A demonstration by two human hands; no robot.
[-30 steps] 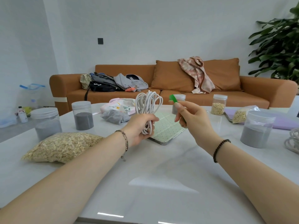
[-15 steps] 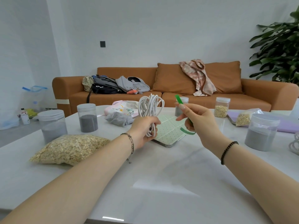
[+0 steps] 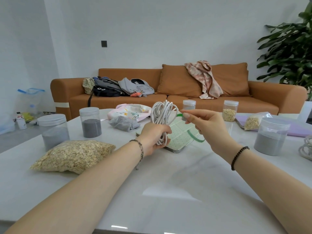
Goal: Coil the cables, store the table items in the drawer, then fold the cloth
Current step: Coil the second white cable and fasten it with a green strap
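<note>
Left hand (image 3: 154,137) grips the white cable coil (image 3: 163,114) at centre. Right hand (image 3: 207,127), at its 3 o'clock, pinches a green strap (image 3: 200,141), half hidden by fingers. Another cable (image 3: 306,147), far 3 o'clock, is cut off.

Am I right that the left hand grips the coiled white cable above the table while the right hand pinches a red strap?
Not quite: the head view shows the strap is green, not red. The left hand does grip the coiled white cable above the table while the right hand pinches that green strap.
</note>
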